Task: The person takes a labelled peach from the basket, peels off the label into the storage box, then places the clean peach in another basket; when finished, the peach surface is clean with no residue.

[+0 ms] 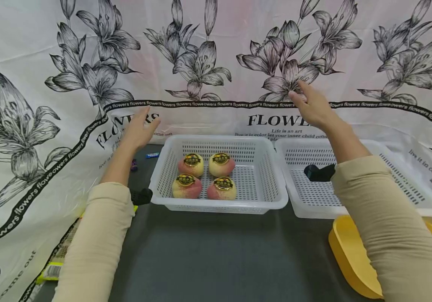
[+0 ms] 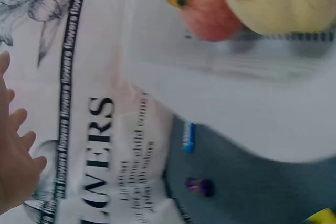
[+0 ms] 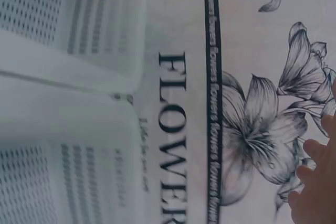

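A white slotted basket (image 1: pixel 276 184) sits mid-table and holds several pink-and-cream peaches (image 1: pixel 191 164) with gold stickers. A second white basket (image 1: pixel 408 184) stands to its right, nothing seen inside it. My left hand (image 1: pixel 139 128) hovers above the table just left of the first basket, fingers relaxed, holding nothing. My right hand (image 1: pixel 312 107) is raised behind the gap between the baskets, fingers straight and empty, near the flower-print cloth. The left wrist view shows peaches (image 2: pixel 210 9) in the basket (image 2: pixel 236 108) and my fingers (image 2: pixel 16 156). Right fingertips (image 3: pixel 315 182) show in the right wrist view.
A flower-print cloth (image 1: pixel 216 63) backs and flanks the dark table (image 1: pixel 219 256). A yellow bowl (image 1: pixel 348 256) sits at the front right under my right forearm. A small blue item (image 1: pixel 152 155) and a purple one (image 1: pixel 134 165) lie left of the basket. Packaging (image 1: pixel 55 264) lies front left.
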A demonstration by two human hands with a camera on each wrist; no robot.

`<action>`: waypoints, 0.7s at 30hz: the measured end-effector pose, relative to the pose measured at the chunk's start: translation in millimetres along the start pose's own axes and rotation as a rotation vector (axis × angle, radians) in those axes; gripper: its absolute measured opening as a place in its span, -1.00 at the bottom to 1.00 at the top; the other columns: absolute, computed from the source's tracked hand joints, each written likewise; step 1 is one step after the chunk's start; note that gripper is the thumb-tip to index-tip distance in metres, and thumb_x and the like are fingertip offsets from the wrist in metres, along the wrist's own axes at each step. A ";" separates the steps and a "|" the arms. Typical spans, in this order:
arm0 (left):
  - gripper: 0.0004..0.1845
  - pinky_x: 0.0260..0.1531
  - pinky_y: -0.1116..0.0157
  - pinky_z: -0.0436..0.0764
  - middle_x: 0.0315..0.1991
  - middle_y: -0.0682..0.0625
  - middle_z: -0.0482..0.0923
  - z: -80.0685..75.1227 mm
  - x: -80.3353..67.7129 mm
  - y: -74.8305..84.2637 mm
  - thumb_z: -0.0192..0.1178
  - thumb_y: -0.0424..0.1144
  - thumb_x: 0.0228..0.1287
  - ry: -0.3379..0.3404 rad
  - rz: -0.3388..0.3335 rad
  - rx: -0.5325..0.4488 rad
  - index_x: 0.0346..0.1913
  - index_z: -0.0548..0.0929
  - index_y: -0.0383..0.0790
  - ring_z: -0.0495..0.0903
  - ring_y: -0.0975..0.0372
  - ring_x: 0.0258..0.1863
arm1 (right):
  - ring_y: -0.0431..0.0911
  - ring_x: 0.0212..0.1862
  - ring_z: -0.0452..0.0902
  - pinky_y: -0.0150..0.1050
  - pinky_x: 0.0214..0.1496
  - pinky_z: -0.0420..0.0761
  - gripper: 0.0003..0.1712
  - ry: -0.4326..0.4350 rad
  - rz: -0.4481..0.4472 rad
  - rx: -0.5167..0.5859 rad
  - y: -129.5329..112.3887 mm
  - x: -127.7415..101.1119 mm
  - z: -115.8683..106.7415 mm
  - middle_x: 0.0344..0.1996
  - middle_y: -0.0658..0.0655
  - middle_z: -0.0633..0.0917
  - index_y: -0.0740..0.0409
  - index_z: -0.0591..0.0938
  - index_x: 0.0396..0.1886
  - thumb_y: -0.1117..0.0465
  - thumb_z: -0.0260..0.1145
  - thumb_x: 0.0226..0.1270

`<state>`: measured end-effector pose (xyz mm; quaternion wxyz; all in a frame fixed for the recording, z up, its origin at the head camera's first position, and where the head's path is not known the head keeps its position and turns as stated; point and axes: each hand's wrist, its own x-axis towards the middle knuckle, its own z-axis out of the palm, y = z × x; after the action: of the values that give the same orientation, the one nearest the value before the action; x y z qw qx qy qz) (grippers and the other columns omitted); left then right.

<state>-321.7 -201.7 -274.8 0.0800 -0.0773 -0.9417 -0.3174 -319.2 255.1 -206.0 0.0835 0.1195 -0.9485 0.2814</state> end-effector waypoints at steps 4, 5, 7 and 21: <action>-0.29 0.29 -0.18 -0.18 0.50 -0.23 -0.29 16.9 -10.6 -16.4 -0.21 0.09 0.49 -0.040 -0.062 -0.158 0.53 -0.16 -0.10 -0.24 -0.14 0.43 | 0.17 0.46 -0.35 0.16 0.38 -0.29 -0.20 -0.022 0.023 0.229 6.4 -13.6 25.3 0.50 0.16 -0.24 -0.05 -0.25 0.54 -0.29 -0.35 0.47; -0.30 0.28 -0.19 -0.16 0.50 -0.23 -0.28 21.9 -12.8 -20.1 -0.20 0.07 0.49 -0.051 -0.081 -0.187 0.53 -0.15 -0.09 -0.23 -0.16 0.43 | 0.15 0.46 -0.34 0.14 0.38 -0.29 -0.18 -0.022 0.026 0.274 7.0 -16.7 31.6 0.50 0.15 -0.23 -0.04 -0.23 0.54 -0.31 -0.36 0.46; -0.30 0.27 -0.22 -0.12 0.50 -0.22 -0.27 31.6 -17.3 -25.4 -0.16 0.05 0.48 -0.070 -0.118 -0.225 0.53 -0.13 -0.06 -0.21 -0.17 0.43 | 0.14 0.46 -0.26 0.13 0.39 -0.20 -0.19 -0.026 0.030 0.359 7.4 -23.6 43.3 0.50 0.17 -0.14 -0.02 -0.17 0.54 -0.31 -0.38 0.46; -0.43 0.07 -0.04 0.41 0.40 -0.25 0.14 66.1 -47.2 -40.9 -0.02 -0.15 0.46 -0.116 -0.146 -0.513 0.46 0.19 -0.14 0.33 -0.13 0.22 | 0.17 0.33 0.20 0.09 0.25 0.29 -0.33 -0.321 0.055 0.633 -1.6 -65.2 127.0 0.34 0.30 0.30 0.13 0.21 0.44 -0.12 -0.01 0.50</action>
<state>-290.4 -198.0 -360.1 -0.0192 -0.0449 -0.8367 -0.5455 -267.8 195.2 -325.0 -0.1156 0.1564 -0.8183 0.5409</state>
